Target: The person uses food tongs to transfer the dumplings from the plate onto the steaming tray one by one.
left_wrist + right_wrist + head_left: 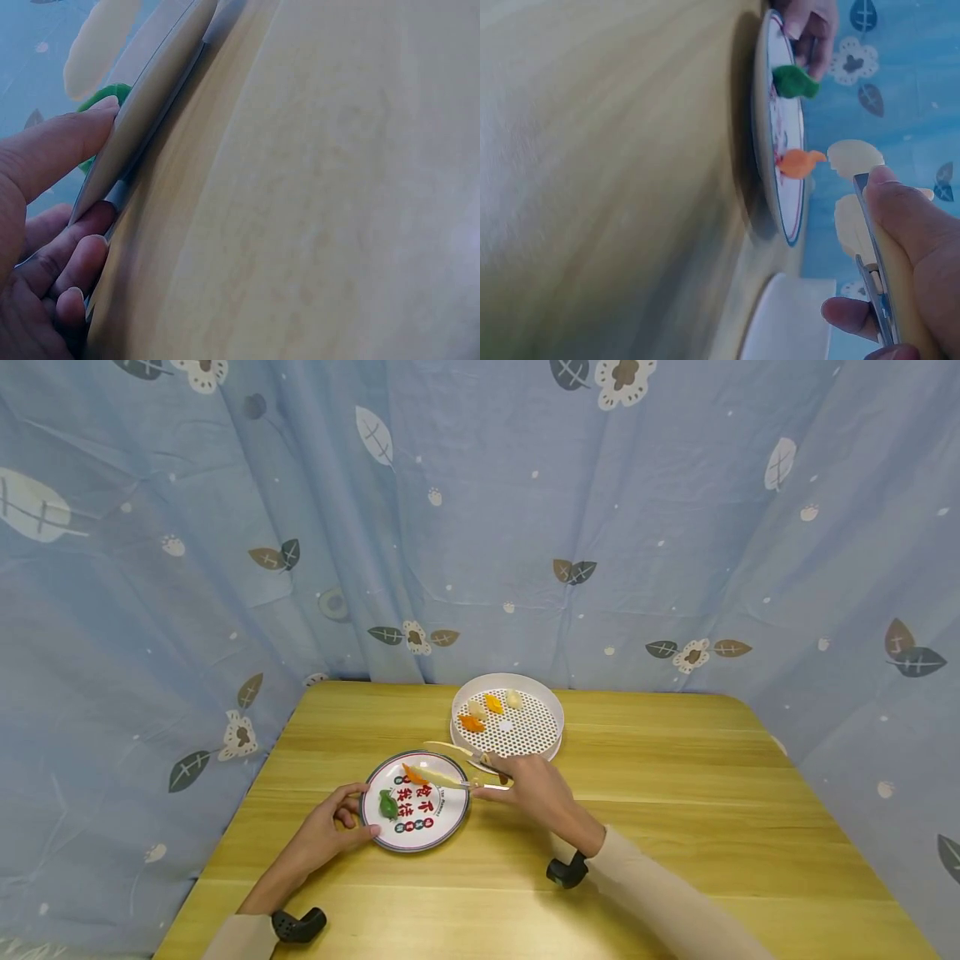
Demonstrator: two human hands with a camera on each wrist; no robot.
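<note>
My left hand [333, 827] grips the left rim of a white plate [442, 835] with red and dark printed characters, thumb on top and fingers under the edge. On the plate lie a green dumpling-shaped piece [387, 805] and an orange one with a thin tail [801, 163]. My right hand [543, 797] holds a pair of tongs [885, 277] with metal arms and broad pale tips. The tong arms stand apart; one pale tip reaches over the plate beside the orange piece, the other extends past the plate's far edge. Nothing shows between the tips.
Behind the plate, to the right, stands a round white steamer basket [558, 714] with a perforated base. Several small orange, yellow and cream pieces sit in its far left part. The wooden table [660, 760] backs onto a blue patterned curtain [487, 510].
</note>
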